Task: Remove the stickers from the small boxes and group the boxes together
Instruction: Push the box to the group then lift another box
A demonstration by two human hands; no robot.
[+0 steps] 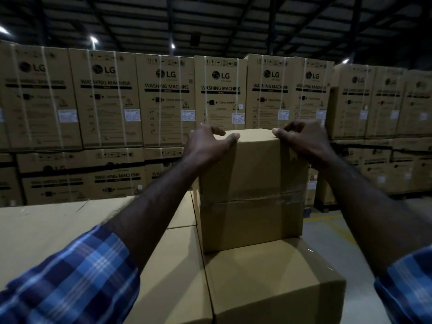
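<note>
On top of the stack, my left hand [205, 146] and right hand [304, 141] clutch the far top corners of the upright taped brown cardboard box [252, 190], equally near; no sticker visible.

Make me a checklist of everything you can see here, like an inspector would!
Surface: small box stands on a lower box, beside a flat carton top.
Job's things: small box taped round its middle; no sticker seen.
Clutter: nothing seen.
Grippers: left hand and right hand grip the box's top corners, fingers curled over.
Cables: nothing seen.
Surroundings: stacked washing machine cartons, dim warehouse, yellow floor line.
</note>
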